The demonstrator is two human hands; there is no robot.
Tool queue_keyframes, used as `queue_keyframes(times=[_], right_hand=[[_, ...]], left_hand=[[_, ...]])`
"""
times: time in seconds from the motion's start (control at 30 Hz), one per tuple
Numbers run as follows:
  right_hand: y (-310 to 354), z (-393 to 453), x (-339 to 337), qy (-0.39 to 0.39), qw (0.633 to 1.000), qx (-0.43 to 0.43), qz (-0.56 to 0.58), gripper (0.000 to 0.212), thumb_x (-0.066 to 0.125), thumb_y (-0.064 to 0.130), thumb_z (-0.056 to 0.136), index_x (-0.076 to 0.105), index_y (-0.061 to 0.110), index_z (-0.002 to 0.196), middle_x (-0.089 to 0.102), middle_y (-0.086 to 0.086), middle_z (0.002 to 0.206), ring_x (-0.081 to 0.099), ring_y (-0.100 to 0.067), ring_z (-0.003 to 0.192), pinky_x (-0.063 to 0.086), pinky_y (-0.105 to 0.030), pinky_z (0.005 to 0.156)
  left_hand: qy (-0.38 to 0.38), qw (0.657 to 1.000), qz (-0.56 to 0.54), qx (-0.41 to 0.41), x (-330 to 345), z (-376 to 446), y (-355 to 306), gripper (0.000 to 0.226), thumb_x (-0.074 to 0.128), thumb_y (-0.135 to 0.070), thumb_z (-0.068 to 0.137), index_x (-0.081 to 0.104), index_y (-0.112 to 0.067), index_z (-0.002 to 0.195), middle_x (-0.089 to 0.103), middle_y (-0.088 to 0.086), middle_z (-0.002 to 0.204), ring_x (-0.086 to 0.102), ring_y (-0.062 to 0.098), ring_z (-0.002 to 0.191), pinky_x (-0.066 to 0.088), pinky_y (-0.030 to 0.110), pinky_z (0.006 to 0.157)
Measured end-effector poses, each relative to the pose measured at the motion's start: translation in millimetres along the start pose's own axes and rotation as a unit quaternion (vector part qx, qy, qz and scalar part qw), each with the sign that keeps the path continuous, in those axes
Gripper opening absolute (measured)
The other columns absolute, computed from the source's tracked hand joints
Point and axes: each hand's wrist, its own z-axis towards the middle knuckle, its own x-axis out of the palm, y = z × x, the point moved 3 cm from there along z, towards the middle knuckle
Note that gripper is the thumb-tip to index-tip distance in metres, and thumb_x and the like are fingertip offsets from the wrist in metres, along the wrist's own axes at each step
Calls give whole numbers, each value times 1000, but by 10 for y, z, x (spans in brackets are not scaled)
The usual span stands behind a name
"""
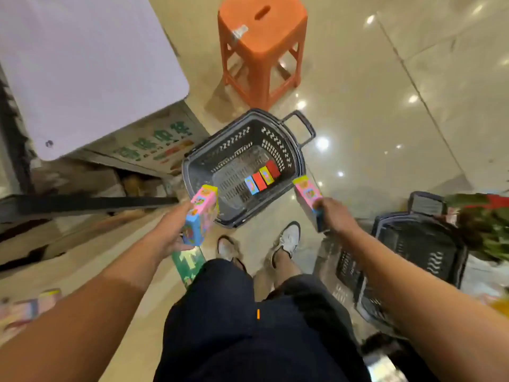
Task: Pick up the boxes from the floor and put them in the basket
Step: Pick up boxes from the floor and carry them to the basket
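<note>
We see both hands out in front, apart, each clamped on a box. Left hand grips a pink-and-blue box, held tilted, its far end just at the near-left rim of the basket. Right hand grips a second pink box, far end pointing toward the basket's near-right corner; something dark blue under the fingers, we cannot tell what.

The dark grey basket sits on the floor ahead of and between the two hands, handle on the far-right side. Inside it, a row of small boxes stands side by side along the right wall: blue, red, yellow, red.

Beyond the basket, an orange stool. Beyond the left hand, a white counter with a printed carton below it. Below the left hand, a green box lies on the floor beside our feet. Near the left forearm, at the frame edge, more colourful boxes, blurred. Right of the right hand, a second dark basket.
</note>
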Motion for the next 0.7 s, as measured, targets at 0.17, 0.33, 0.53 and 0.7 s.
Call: queue_keyframes(times=[0.17,0.33,0.53,0.7], right_hand=[[745,981,669,82,995,-47,14,31,45,44,96,64,24,109,56,6,90,58,-22,84,54,-49,91],[926,1986,1599,113,964,-154,-183,32,35,32,103,54,14,123,63,-22,105,62,-38,106,52,-46,91],[612,3200,2473,170,928,-141,-301,42,30,19,104,40,10,144,54,-32,134,52,-44,124,44,-46,103],[315,3958,2916,202,907,-114,-350,43,29,19,103,44,9,142,52,-27,139,51,-40,129,42,-43,103]], left_hand=[[-16,992,-106,-62,408,796,-221,71,58,-54,67,62,-22,131,67,14,126,70,36,99,60,52,72],[9,984,-163,-71,924,1849,-484,43,43,-48,92,70,-15,97,76,8,82,72,23,64,60,36,72],[6,983,-164,-80,1122,3233,-270,37,54,-56,89,66,-23,101,66,6,98,65,24,85,51,43,95],[18,984,-117,-132,1266,4094,8,44,60,-64,83,69,-23,93,73,4,91,68,22,78,57,40,80]])
